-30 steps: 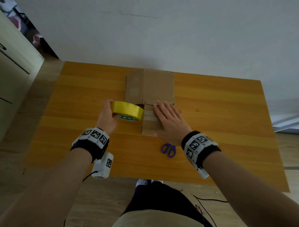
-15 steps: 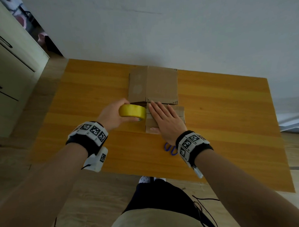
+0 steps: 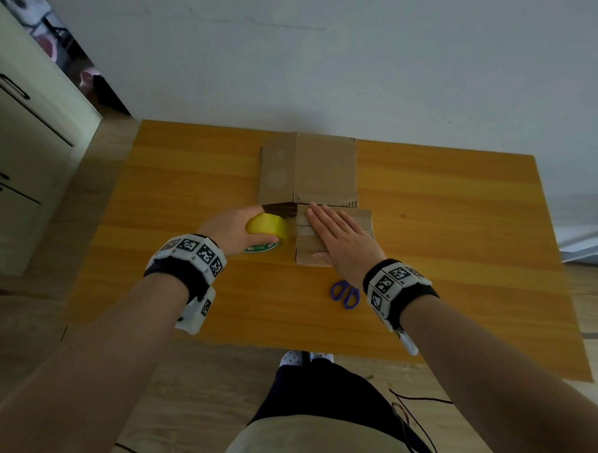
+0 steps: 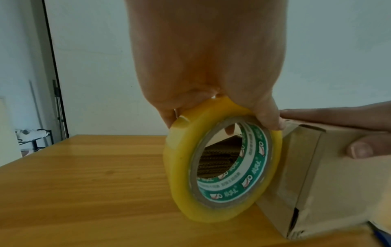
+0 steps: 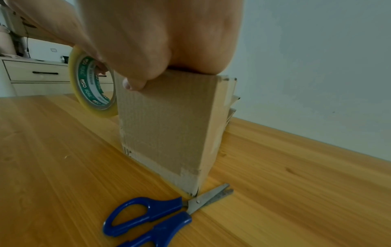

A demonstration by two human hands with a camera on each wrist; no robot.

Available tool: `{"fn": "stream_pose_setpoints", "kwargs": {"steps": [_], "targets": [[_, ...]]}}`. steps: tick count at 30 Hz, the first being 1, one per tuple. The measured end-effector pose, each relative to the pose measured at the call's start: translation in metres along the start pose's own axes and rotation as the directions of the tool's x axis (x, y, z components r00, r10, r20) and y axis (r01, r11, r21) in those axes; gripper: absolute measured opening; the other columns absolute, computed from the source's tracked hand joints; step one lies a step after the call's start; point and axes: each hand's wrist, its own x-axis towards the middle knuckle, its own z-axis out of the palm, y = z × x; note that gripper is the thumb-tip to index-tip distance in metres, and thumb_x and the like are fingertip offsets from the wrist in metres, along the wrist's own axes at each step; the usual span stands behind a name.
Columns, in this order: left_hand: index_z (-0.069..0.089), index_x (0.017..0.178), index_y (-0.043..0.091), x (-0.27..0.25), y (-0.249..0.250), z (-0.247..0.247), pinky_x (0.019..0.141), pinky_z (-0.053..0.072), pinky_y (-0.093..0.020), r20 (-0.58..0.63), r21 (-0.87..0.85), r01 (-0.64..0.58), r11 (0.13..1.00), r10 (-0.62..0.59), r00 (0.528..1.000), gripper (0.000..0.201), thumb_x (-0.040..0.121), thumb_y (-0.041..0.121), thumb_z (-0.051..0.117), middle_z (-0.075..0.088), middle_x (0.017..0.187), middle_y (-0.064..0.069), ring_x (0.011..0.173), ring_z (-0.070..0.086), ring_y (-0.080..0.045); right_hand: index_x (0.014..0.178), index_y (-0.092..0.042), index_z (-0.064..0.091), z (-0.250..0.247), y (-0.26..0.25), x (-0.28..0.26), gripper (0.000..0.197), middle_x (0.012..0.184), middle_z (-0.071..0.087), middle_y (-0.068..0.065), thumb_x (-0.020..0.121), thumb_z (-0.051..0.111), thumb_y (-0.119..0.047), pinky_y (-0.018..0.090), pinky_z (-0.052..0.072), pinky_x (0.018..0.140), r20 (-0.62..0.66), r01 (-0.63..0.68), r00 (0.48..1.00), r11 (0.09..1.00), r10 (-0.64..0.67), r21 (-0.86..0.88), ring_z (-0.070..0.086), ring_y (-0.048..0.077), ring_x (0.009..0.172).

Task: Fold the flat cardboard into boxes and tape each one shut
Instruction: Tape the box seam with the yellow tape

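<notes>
A small folded cardboard box (image 3: 307,251) stands mid-table. My right hand (image 3: 335,235) lies flat on its top with straight fingers, pressing it down; the thumb (image 5: 135,85) rests on the near face. My left hand (image 3: 234,225) grips the yellow tape roll (image 3: 267,227) from above. The tape roll (image 4: 222,158) stands on edge against the left side of the box (image 4: 330,175), its lower rim near the tabletop. Pale tape strips cross the box top by my fingertips. A stack of flat cardboard (image 3: 309,171) lies just behind the box.
Blue-handled scissors (image 3: 344,293) lie on the wooden table (image 3: 463,253) just in front of the box, blades touching its near corner (image 5: 196,192). A white cabinet (image 3: 20,142) stands off the table's left side. A wall runs behind the table.
My left hand has brought the tape roll down from box-top height and tipped it on edge against the box's left side. My right hand has stayed flat on the box.
</notes>
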Motion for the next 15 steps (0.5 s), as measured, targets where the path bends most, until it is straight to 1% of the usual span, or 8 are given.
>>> {"fn": "stream_pose_setpoints", "kwargs": {"steps": [3,5,8,10,12,13,15], "targets": [[0.052,0.115,0.025,0.000,0.006,0.000,0.068,0.054,-0.035,0.023,-0.020,-0.032,0.999,0.032,0.999,0.050,0.083,0.063,0.048,0.063,0.095,0.002,0.080,0.061,-0.016,0.146,-0.016,-0.020,-0.003,0.003,-0.003,0.072,0.158,-0.018,-0.001,0.099,0.024,-0.048,0.032,-0.006,0.119,0.003,-0.011,1.000,1.000,0.011,0.014,-0.012,0.015,0.146],[0.052,0.120,0.020,-0.001,0.008,0.002,0.070,0.051,-0.033,0.025,-0.076,-0.053,0.996,0.055,0.998,0.046,0.090,0.054,0.043,0.063,0.100,-0.002,0.082,0.060,-0.017,0.149,-0.016,-0.016,-0.004,0.005,-0.006,0.073,0.159,-0.014,0.000,0.099,0.026,-0.048,0.032,-0.006,0.119,-0.002,-0.025,1.000,0.999,0.025,0.030,-0.012,0.016,0.147],[0.055,0.118,0.015,-0.001,0.012,0.004,0.072,0.047,-0.032,0.008,-0.116,-0.057,0.992,0.058,0.998,0.041,0.093,0.046,0.046,0.063,0.105,-0.005,0.086,0.058,-0.018,0.151,-0.015,-0.007,-0.004,0.003,-0.013,0.072,0.160,-0.008,0.000,0.099,0.033,-0.046,0.034,-0.002,0.120,-0.026,-0.072,0.997,0.994,0.074,0.081,-0.008,0.016,0.147],[0.055,0.121,0.014,0.000,0.016,0.006,0.079,0.049,-0.034,0.028,-0.128,-0.061,0.990,0.066,0.997,0.042,0.092,0.045,0.050,0.062,0.113,-0.006,0.095,0.058,-0.020,0.152,-0.013,-0.001,-0.004,0.001,-0.019,0.073,0.161,-0.003,0.001,0.098,0.038,-0.045,0.034,-0.001,0.120,-0.043,-0.127,0.990,0.984,0.133,0.128,-0.004,0.016,0.148],[0.052,0.130,0.016,-0.001,0.020,0.009,0.084,0.051,-0.034,0.067,-0.162,-0.070,0.984,0.082,0.994,0.046,0.091,0.041,0.053,0.059,0.123,-0.005,0.104,0.058,-0.020,0.152,-0.013,0.005,-0.004,0.000,-0.026,0.073,0.161,0.001,0.002,0.097,0.043,-0.043,0.035,-0.001,0.119,-0.065,-0.188,0.977,0.967,0.202,0.170,0.000,0.016,0.148],[0.049,0.134,0.017,-0.001,0.021,0.011,0.088,0.050,-0.033,0.087,-0.185,-0.071,0.980,0.088,0.992,0.049,0.091,0.040,0.054,0.056,0.129,-0.005,0.109,0.057,-0.020,0.152,-0.013,0.007,-0.004,0.001,-0.030,0.072,0.161,0.002,0.002,0.097,0.044,-0.041,0.035,-0.001,0.120,-0.075,-0.211,0.971,0.958,0.229,0.192,0.000,0.016,0.148],[0.044,0.138,0.020,-0.003,0.023,0.013,0.095,0.045,-0.031,0.118,-0.205,-0.076,0.976,0.102,0.988,0.051,0.091,0.038,0.055,0.050,0.138,-0.003,0.119,0.051,-0.019,0.152,-0.015,0.010,-0.003,0.002,-0.038,0.069,0.161,0.003,0.001,0.097,0.045,-0.037,0.036,-0.001,0.120,-0.094,-0.232,0.962,0.946,0.258,0.226,0.001,0.016,0.148]]}}
